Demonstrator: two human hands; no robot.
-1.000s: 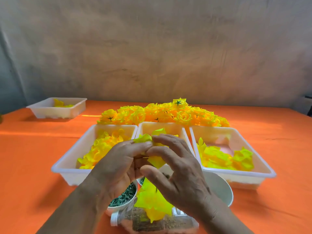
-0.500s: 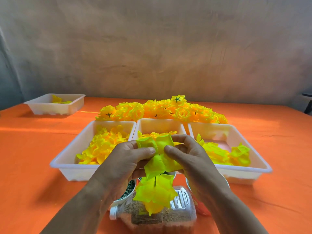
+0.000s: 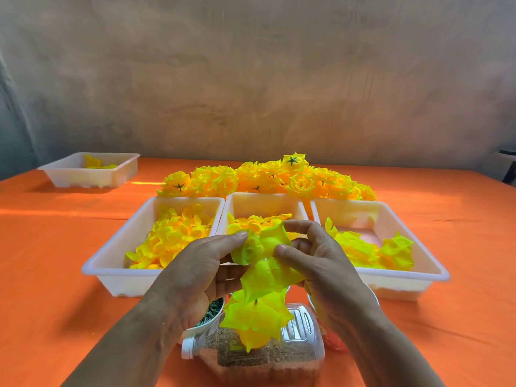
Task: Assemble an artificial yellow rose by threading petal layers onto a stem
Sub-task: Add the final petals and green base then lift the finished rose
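Pinching the yellow petal layer [image 3: 269,241] with left hand [image 3: 195,275] grip and right hand [image 3: 326,269] grip alike, above a lying bottle [image 3: 301,356] on the orange bench [image 3: 55,275].

A crumpled lime-yellow petal layer [image 3: 261,243] is pinched between the left hand [image 3: 201,275] and the right hand [image 3: 321,263]. At its 6 o'clock, lower petal layers [image 3: 255,319] hang spread on a thin dark stem [image 3: 255,302]. Finished yellow roses [image 3: 301,185] lie heaped at 12 o'clock.
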